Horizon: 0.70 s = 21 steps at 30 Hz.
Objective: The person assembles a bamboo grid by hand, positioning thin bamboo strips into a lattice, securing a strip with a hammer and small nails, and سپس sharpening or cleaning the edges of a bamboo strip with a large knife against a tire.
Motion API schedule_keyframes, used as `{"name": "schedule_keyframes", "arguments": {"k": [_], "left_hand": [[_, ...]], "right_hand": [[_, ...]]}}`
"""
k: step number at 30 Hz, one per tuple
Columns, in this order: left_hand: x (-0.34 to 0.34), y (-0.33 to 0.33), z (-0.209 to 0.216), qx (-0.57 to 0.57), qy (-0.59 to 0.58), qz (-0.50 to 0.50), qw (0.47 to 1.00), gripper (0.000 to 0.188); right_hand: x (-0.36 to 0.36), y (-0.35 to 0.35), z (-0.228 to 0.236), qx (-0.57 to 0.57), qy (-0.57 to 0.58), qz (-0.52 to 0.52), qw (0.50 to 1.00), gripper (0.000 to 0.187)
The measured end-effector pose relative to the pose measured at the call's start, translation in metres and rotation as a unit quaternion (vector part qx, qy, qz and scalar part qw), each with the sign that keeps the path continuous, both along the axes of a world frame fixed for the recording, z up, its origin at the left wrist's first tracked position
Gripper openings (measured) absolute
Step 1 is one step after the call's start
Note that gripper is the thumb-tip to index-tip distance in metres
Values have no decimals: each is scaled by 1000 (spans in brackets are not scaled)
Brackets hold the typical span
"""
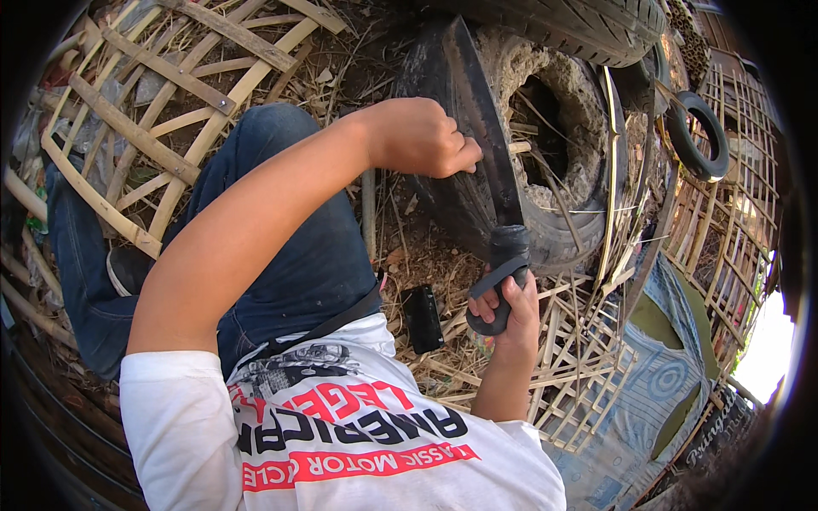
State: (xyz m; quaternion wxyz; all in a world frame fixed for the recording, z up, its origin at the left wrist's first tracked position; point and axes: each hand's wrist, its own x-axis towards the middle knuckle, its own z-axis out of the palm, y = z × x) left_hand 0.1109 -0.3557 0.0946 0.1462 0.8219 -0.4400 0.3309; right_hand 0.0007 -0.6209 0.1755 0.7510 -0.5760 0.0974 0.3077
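My right hand (516,308) is closed round the dark, wrapped handle of a machete (481,111). The long blade rises away from me, its far tip at the top of the view, in front of a worn tire. A loose black strap (497,278) hangs at the wrapping by my fingers. My left hand (422,138) is closed beside the blade's left side, thumb and finger pressed together near the metal. Whatever those fingers pinch, if anything, is hidden or too small to name.
The big tire (579,238) has a rough, crusted inner ring with sticks in its hole. Another tire (579,30) lies above it. A dark rectangular object (421,318) lies on the ground by my knee. Woven bamboo lattice (145,102) is at left; faded denim cloth (673,341) at right.
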Motion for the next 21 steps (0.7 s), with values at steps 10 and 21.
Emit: {"name": "schedule_keyframes", "arguments": {"k": [10, 21], "left_hand": [[-17, -2, -16, -11, -3, 88, 996, 29], [-33, -14, -11, -52, 23, 195, 979, 32]], "right_hand": [[-1, 11, -9, -139, 13, 16, 990, 35], [1, 19, -10, -40, 33, -2, 999, 43]]}}
